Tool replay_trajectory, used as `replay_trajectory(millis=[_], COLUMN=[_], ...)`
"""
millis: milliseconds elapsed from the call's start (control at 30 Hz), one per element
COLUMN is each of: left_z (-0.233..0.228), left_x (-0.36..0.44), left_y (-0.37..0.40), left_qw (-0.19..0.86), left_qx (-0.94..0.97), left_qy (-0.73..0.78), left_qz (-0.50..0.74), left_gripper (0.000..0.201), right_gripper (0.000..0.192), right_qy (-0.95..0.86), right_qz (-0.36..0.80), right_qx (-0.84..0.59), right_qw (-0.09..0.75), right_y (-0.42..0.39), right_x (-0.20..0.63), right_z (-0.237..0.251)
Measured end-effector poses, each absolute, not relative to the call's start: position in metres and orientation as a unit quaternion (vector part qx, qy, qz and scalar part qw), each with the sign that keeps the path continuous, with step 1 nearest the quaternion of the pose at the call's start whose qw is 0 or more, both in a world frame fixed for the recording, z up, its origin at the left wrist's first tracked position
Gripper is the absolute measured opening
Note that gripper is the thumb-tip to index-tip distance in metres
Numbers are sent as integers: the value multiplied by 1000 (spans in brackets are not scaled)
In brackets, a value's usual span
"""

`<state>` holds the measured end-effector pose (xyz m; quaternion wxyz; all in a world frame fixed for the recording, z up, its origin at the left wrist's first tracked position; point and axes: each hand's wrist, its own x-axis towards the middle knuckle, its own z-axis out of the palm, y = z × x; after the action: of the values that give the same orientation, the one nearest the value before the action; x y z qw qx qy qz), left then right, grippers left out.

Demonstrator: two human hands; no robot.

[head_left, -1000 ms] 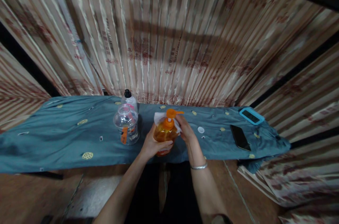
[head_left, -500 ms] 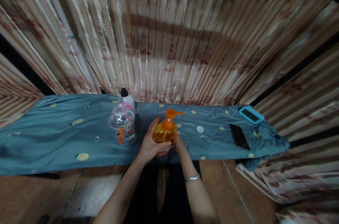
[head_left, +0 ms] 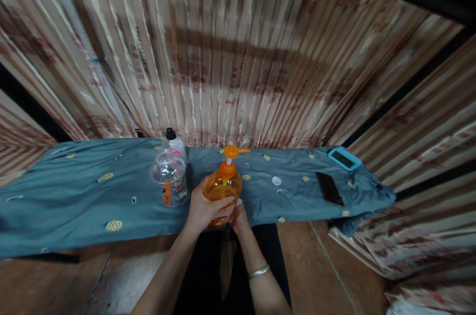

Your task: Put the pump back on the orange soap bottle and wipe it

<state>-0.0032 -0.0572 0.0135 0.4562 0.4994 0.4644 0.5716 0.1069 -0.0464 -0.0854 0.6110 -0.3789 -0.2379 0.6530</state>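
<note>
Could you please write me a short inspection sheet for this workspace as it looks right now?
Surface: low table under a blue patterned cloth.
Work items: orange pump bottle, upright near the front edge.
Clutter: clear plastic jar, black-capped bottle behind it, small white cap, black phone, blue-framed device.
Hands: left hand wraps the bottle's body; right hand at its base.
Cables: nothing seen.
Surroundings: striped curtain behind; wooden floor.
</note>
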Motion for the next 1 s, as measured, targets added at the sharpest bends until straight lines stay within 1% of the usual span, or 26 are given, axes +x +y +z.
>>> replay_trajectory(millis=[100,200,300,400,467,533,600,700,767,833,900,933,1000], left_z=[25,33,37,40,43,45,44,38,33,27,22,20,17], left_x=[-5,-5,-4,-6,-9,-11,-13,-10,-5,3,13,19,31], left_y=[-59,-58,-49,-35,-24,-15,-9,-4,-2,1,5,7,11], left_qw=[427,411,393,371,348,330,329,344,352,359,360,357,348], left_qx=[503,507,513,518,525,530,533,535,540,550,564,570,583], left_qy=[467,459,447,439,449,467,473,465,459,449,438,432,421], left_qz=[589,602,619,634,634,626,619,615,612,605,600,601,601], left_gripper=[60,63,65,66,65,61,58,58,59,59,57,58,63], right_gripper=[66,66,61,61,60,58,65,87,92,90,104,113,114], right_qy=[-189,-169,-169,-185,-200,-226,-270,-325,-381,-455,-548,-569,-570], right_qz=[695,721,720,702,665,598,516,413,383,369,354,334,274], right_qx=[-345,-313,-314,-346,-391,-452,-510,-571,-564,-526,-483,-496,-538], right_qw=[602,595,595,594,604,622,633,631,625,617,584,564,557], right_y=[-52,-51,-42,-29,-22,-18,-17,-22,-29,-37,-43,-44,-43], right_x=[94,83,72,64,64,72,89,119,133,138,136,134,131], right_z=[-72,-62,-57,-61,-68,-78,-86,-87,-78,-62,-45,-39,-31])
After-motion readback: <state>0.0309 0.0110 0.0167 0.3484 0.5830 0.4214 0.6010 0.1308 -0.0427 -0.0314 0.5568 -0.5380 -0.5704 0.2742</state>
